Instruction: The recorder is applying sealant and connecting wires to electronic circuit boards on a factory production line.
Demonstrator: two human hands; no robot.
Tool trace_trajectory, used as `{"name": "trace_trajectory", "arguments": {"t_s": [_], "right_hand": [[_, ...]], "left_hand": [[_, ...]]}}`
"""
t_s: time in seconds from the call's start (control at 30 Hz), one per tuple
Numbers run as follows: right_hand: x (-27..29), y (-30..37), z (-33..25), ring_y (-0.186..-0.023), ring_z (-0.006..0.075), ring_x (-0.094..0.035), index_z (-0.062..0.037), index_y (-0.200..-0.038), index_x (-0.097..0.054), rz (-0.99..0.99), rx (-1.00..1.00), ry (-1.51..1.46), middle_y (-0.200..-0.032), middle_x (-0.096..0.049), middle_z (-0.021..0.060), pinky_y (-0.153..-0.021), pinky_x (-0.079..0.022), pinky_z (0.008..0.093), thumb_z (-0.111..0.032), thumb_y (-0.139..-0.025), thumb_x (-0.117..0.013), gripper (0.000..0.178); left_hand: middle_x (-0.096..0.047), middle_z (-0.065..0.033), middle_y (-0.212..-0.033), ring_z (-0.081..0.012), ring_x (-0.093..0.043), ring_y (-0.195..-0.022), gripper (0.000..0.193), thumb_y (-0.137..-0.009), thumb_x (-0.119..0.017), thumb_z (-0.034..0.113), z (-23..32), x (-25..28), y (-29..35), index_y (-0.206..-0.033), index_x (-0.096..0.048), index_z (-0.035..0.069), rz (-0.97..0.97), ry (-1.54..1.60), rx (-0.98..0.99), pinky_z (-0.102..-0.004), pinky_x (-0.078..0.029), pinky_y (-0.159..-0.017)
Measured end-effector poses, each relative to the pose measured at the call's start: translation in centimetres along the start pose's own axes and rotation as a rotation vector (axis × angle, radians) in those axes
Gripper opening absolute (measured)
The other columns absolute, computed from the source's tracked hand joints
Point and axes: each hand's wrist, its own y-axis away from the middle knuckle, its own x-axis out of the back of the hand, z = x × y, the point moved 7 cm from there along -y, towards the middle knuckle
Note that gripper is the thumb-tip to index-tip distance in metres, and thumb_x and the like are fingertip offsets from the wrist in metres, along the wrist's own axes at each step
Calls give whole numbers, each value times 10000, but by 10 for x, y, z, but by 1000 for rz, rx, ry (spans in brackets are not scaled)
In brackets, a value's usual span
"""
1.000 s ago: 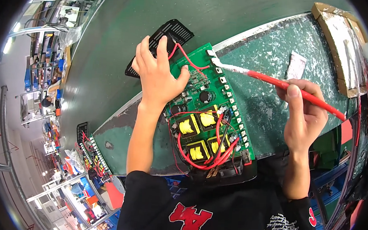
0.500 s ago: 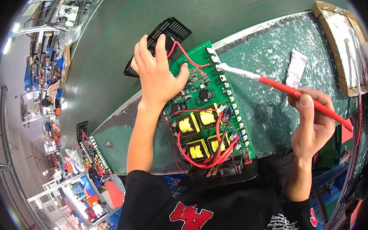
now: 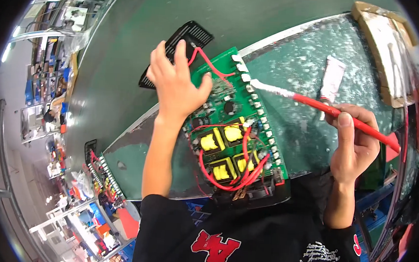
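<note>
A green circuit board [image 3: 224, 110] lies aslant before me, carrying yellow-wound transformers [image 3: 233, 132] and red and black wires. Small tabbed components line its right edge; the far ones bear white paste. My left hand [image 3: 178, 88] spreads over the board's far-left part, thumb on the board and fingers by a black slotted panel [image 3: 196, 31], which is joined to it by red wires. Between thumb and fingers, my right hand [image 3: 355, 144] grips a red stick [image 3: 316, 105] whose far end is coated in white. That end is at the component row, near its fourth component from the far end.
A whitish tube [image 3: 333, 78] lies on the white-smeared green table [image 3: 295, 64], right of the board. Beyond it at the right stands a cardboard box [image 3: 384, 55] with white stains. Another wired board [image 3: 106, 175] sits at the left. A person [image 3: 52, 115] shows in the far left background.
The white-coated end of the stick has shifted slightly nearer to me along the component row. My left hand keeps its place on the board. The whole view has shifted a little.
</note>
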Motion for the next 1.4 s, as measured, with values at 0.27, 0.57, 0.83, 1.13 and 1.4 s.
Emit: {"name": "trace_trajectory", "arguments": {"t_s": [0.27,0.57,0.83,1.13,1.4], "right_hand": [[124,-33,-53,-840,146,-651,69,-1008,-624,554,469,457,-939,-682,121,-762,-536,250,-43,-928,-600,140],[145,-49,-38,-686,64,-592,5,-967,-671,508,369,708,-778,-673,49,-616,-473,209,-137,-912,-658,153],[109,-13,-41,-755,171,-635,61,-1002,-607,579,283,173,-878,-669,116,-719,-532,300,-108,-941,-592,180],[-1,18,8,-766,144,-632,58,-1010,-580,137,-29,-133,-868,-630,93,-726,-547,301,-104,-954,-565,172],[-4,19,12,-766,162,-643,57,-1008,-580,109,-74,-94,-867,-637,101,-727,-549,307,-113,-952,-576,179]], "left_hand": [[-319,-282,-1382,-433,-324,-1268,776,-716,-691,299,-8,6,7,-1385,-381,56,-25,-28,28,-547,-278,-994],[-318,-284,-1378,-431,-320,-1270,781,-726,-696,312,-9,6,12,-1383,-371,40,8,-41,18,-550,-287,-989],[-354,-298,-1321,-452,-345,-1232,765,-713,-698,375,-5,2,7,-1332,-420,22,19,-35,11,-564,-316,-946],[-326,-326,-1322,-461,-318,-1225,785,-716,-694,373,-5,-2,10,-1336,-400,-9,5,-66,-9,-550,-286,-950],[-306,-325,-1353,-457,-307,-1252,796,-727,-710,357,-9,-5,12,-1376,-374,40,11,-23,11,-564,-268,-978]]}}
